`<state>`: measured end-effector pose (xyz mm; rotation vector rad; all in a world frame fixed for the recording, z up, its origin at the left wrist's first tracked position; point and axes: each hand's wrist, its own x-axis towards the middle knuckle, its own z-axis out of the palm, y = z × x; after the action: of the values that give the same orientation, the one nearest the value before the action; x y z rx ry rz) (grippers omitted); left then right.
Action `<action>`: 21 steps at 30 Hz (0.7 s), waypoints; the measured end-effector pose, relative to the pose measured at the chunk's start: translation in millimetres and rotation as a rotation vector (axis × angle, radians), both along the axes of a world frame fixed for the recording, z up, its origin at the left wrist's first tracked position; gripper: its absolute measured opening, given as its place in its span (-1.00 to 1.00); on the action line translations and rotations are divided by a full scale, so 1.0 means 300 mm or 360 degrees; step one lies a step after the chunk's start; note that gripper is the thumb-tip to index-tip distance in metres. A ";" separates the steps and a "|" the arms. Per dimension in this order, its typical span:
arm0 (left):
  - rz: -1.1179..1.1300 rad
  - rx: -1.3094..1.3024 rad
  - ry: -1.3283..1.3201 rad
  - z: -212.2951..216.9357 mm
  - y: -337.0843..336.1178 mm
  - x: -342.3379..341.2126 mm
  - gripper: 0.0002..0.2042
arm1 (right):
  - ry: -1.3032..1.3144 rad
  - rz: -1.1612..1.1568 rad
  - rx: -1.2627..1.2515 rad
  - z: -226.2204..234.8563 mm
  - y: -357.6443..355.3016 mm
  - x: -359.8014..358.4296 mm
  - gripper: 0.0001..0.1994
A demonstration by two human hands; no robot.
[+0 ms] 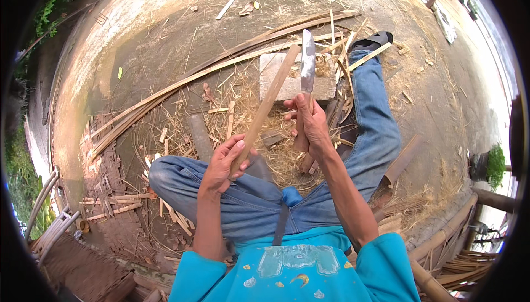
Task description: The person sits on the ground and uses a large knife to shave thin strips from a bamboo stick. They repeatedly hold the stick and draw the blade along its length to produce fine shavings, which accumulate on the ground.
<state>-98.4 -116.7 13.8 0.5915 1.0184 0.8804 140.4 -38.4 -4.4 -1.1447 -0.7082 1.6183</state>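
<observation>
My left hand is closed around the lower end of a flat wooden strip, which slants up and to the right. In my right hand is a knife, gripped by its wooden handle with the blade pointing away from me. The blade is grey and worn, with pale patches. The strip's far end comes close to the blade; from here I cannot tell whether they touch. Both are held above a pale rectangular block on the ground, partly hidden behind them.
Long split strips lie across the ground at the left and beyond the block. Shavings and offcuts cover the ground between my jeans-clad legs. Bamboo poles stand at the lower right. A sandal is on my right foot.
</observation>
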 end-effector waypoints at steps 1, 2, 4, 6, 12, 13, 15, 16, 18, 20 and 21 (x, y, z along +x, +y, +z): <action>-0.0036 -0.0005 -0.0066 -0.020 -0.006 0.040 -0.60 | 0.0004 -0.0070 0.0051 0.018 0.043 0.003 -0.42; -0.0059 -0.0008 -0.0133 -0.041 -0.015 0.049 -0.60 | 0.0009 -0.0127 0.0104 0.032 0.081 -0.005 -0.39; -0.0262 0.0066 -0.0059 -0.066 -0.013 0.053 -0.58 | 0.0036 -0.0014 0.0173 0.048 0.109 0.016 -0.43; -0.0416 0.0114 0.0209 -0.070 0.017 0.078 -0.55 | -0.0080 0.0040 0.0251 0.036 0.118 0.029 -0.46; -0.0662 0.0575 0.0681 0.046 0.218 0.104 -0.55 | -0.0324 0.0168 0.0233 0.001 0.013 -0.043 -0.55; -0.0736 0.0508 0.0693 0.050 0.237 0.105 -0.54 | -0.0344 0.0196 0.0249 -0.002 0.006 -0.052 -0.55; -0.0689 0.0455 0.0698 0.032 0.253 0.104 -0.61 | -0.0464 0.0190 0.0326 0.000 -0.006 -0.072 -0.58; -0.0673 0.0414 0.0691 0.017 0.250 0.110 -0.64 | -0.0462 0.0189 0.0303 -0.010 -0.012 -0.065 -0.58; -0.0615 0.0492 0.0821 -0.001 0.241 0.083 -0.67 | -0.0456 0.0193 0.0259 -0.040 -0.013 -0.052 -0.59; -0.0435 0.0590 0.0918 -0.031 0.235 0.032 -0.71 | -0.0521 0.0067 0.0312 -0.054 -0.013 -0.051 -0.62; -0.0290 0.0648 0.0949 -0.052 0.234 0.005 -0.72 | -0.0540 0.0008 0.0373 -0.055 -0.018 -0.042 -0.63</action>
<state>-96.8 -46.4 -2.0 1.3263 1.2965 0.7656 127.8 -43.9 -20.9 -1.2547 -1.0895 1.3154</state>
